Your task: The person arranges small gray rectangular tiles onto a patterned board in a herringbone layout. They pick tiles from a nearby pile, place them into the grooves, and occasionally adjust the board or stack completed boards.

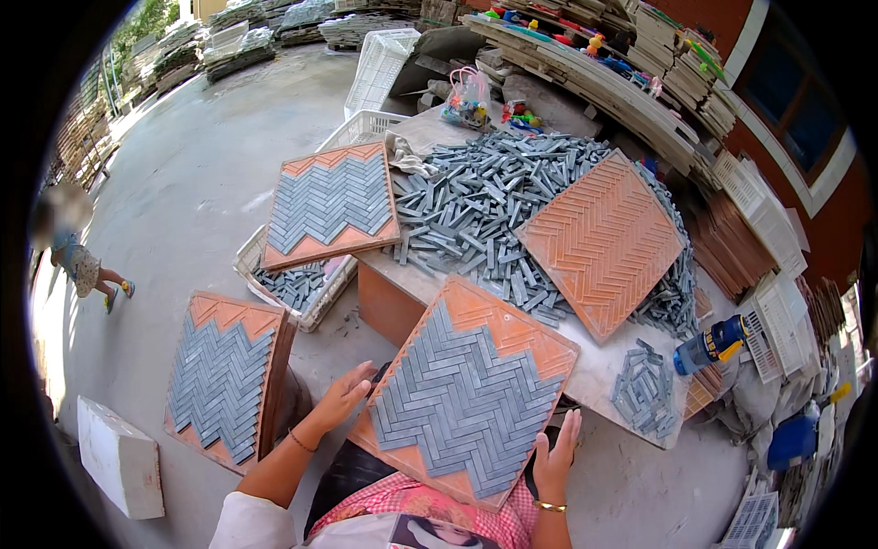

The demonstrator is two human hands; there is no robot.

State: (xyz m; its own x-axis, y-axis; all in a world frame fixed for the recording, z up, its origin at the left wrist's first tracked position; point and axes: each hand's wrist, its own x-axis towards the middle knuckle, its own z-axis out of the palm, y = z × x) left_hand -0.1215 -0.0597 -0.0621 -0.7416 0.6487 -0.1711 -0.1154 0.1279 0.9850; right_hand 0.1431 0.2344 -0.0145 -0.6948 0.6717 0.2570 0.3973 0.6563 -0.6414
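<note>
An orange mould tray (538,340) rests tilted on my lap and against the table edge. Grey-blue stone strips (466,403) fill most of it in a herringbone pattern, leaving orange bare at opposite ends. My left hand (344,395) is beside the tray's left edge, fingers stretched out and holding nothing. On the other side, my right hand (554,457) has its fingers extended and its palm facing the right edge. Whether either hand touches the tray I cannot tell. An unfilled orange mould tray (599,247) lies on a large heap of loose strips (485,197).
Filled trays stand at left (219,384) and far left (331,203). A white crate (315,316) holds more strips. On the table (585,371) are a small strip pile (647,389) and a blue bottle (709,346). A child (78,252) walks at far left; a white box (119,457) sits nearby.
</note>
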